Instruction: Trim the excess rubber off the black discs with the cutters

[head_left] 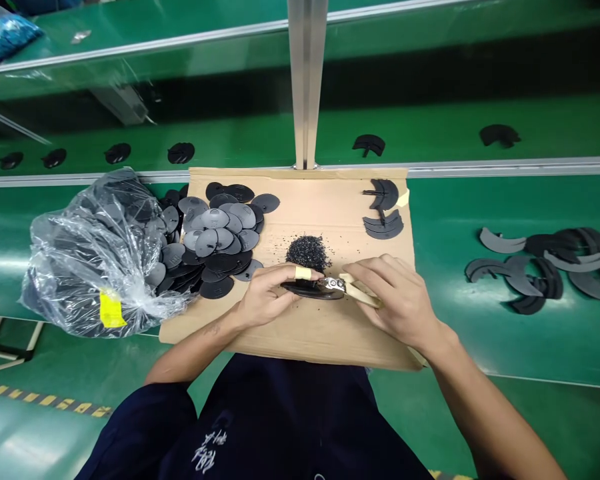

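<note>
Between finger and thumb, my left hand (270, 293) pinches a black plastic disc (313, 291), tilted so mostly its edge shows. Yellowish tape wraps one finger of that hand. My right hand (397, 297) is closed round the pale handles of a pair of nippers (357, 290), whose metal jaws meet the disc's upper side; whether they grip a piece of it is too small to tell. Just beyond lies a heap of small black plastic clippings (307, 252) on the cardboard sheet (300, 333). A pile of dark oval discs (225, 233) spreads to the left of my left hand.
A clear plastic bag of discs (100, 253) with a yellow label bulges at the left. Curved black parts (384, 224) lie at the cardboard's right corner, several more (525, 267) on the green bench. A metal post (307, 87) rises behind; single discs (181, 153) line the ledge.
</note>
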`<state>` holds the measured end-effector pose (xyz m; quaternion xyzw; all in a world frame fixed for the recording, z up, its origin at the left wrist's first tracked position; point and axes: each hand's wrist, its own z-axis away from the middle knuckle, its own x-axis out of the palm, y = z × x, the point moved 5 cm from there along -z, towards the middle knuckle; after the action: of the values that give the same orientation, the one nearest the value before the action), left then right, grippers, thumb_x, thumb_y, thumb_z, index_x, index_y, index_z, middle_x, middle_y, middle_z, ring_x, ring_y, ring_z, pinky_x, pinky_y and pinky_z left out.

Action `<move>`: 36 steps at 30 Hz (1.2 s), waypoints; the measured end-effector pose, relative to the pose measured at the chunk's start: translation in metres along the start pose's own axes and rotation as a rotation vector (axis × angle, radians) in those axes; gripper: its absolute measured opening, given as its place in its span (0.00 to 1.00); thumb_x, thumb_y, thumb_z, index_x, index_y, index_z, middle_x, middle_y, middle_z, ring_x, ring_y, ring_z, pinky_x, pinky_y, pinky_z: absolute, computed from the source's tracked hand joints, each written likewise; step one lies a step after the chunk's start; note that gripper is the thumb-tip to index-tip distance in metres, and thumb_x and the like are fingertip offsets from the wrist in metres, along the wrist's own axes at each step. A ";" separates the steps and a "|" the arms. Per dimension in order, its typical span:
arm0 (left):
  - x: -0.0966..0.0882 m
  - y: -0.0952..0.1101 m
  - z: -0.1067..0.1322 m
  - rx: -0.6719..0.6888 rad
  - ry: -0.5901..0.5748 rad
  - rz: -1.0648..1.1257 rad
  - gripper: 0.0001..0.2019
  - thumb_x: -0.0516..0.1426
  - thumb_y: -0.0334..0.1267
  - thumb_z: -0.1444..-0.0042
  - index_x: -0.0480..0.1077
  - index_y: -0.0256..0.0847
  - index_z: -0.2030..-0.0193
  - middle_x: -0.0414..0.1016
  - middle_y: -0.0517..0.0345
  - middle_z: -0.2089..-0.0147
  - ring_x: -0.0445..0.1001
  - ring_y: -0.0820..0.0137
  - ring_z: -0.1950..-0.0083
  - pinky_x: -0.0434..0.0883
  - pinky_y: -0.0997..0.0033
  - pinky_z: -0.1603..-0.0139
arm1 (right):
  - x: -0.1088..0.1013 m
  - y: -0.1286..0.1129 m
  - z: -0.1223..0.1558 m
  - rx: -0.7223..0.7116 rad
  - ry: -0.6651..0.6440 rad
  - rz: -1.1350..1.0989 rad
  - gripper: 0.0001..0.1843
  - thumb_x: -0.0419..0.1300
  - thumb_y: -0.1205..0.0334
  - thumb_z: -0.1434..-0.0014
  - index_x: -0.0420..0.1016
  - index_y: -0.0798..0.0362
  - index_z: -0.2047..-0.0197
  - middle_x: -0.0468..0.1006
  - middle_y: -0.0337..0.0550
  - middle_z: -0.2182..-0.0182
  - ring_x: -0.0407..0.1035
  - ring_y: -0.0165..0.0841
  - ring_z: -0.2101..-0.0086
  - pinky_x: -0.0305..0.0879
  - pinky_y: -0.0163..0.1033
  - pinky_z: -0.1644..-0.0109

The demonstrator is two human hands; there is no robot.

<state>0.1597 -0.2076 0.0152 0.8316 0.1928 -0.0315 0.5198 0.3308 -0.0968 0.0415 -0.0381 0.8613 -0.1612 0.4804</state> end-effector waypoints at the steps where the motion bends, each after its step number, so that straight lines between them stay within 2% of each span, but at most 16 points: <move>1: 0.000 0.001 0.000 0.010 -0.002 -0.003 0.10 0.60 0.30 0.34 0.78 0.38 0.48 0.84 0.48 0.54 0.84 0.68 0.53 0.81 0.72 0.51 | 0.000 0.000 -0.001 -0.008 -0.003 0.025 0.10 0.56 0.63 0.29 0.74 0.53 0.47 0.80 0.48 0.62 0.69 0.38 0.67 0.62 0.43 0.65; 5: 0.001 0.003 0.000 0.032 -0.002 -0.012 0.11 0.59 0.28 0.34 0.78 0.38 0.48 0.84 0.48 0.53 0.84 0.69 0.53 0.81 0.72 0.51 | 0.000 -0.002 -0.001 -0.034 -0.009 0.103 0.09 0.55 0.67 0.29 0.74 0.53 0.49 0.80 0.45 0.65 0.67 0.35 0.69 0.61 0.42 0.66; 10: 0.002 0.004 -0.002 0.058 -0.005 -0.056 0.11 0.61 0.30 0.35 0.78 0.38 0.47 0.84 0.47 0.54 0.83 0.67 0.54 0.81 0.69 0.52 | -0.001 -0.008 0.000 -0.066 0.057 0.222 0.07 0.56 0.71 0.30 0.75 0.53 0.55 0.78 0.41 0.70 0.64 0.33 0.72 0.58 0.41 0.69; 15: 0.001 0.002 0.000 0.092 0.016 -0.068 0.14 0.60 0.26 0.36 0.78 0.40 0.45 0.84 0.48 0.54 0.83 0.69 0.54 0.80 0.70 0.53 | -0.002 -0.010 0.000 -0.052 0.035 0.279 0.07 0.56 0.68 0.29 0.75 0.53 0.54 0.78 0.41 0.70 0.63 0.33 0.72 0.57 0.41 0.68; 24: 0.001 0.002 0.004 0.085 0.045 -0.023 0.12 0.61 0.27 0.36 0.79 0.39 0.48 0.85 0.49 0.56 0.84 0.68 0.55 0.81 0.72 0.53 | -0.003 -0.011 -0.002 -0.071 -0.033 0.149 0.11 0.52 0.61 0.26 0.74 0.56 0.51 0.77 0.45 0.67 0.65 0.33 0.69 0.59 0.39 0.66; 27: 0.002 0.002 0.005 0.099 0.054 -0.032 0.12 0.61 0.27 0.36 0.79 0.39 0.47 0.85 0.48 0.57 0.84 0.68 0.57 0.81 0.73 0.55 | -0.007 -0.015 -0.004 -0.100 -0.023 0.230 0.08 0.53 0.66 0.27 0.74 0.55 0.52 0.77 0.43 0.68 0.64 0.33 0.70 0.57 0.39 0.67; 30: 0.003 0.003 0.005 0.126 0.039 -0.036 0.12 0.60 0.27 0.36 0.79 0.39 0.48 0.85 0.49 0.58 0.84 0.67 0.57 0.82 0.71 0.55 | -0.010 -0.018 -0.005 -0.115 -0.047 0.308 0.10 0.53 0.72 0.29 0.74 0.54 0.54 0.76 0.40 0.71 0.63 0.31 0.72 0.55 0.39 0.68; 36: -0.001 0.011 -0.002 0.198 -0.050 -0.140 0.14 0.59 0.26 0.35 0.76 0.38 0.45 0.83 0.49 0.57 0.82 0.69 0.57 0.79 0.72 0.56 | -0.011 -0.014 -0.003 -0.074 -0.081 0.273 0.13 0.50 0.75 0.30 0.75 0.54 0.56 0.74 0.39 0.73 0.63 0.31 0.72 0.55 0.38 0.69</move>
<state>0.1621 -0.2103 0.0264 0.8624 0.2333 -0.1072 0.4362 0.3326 -0.1070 0.0559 0.0553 0.8437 -0.0607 0.5305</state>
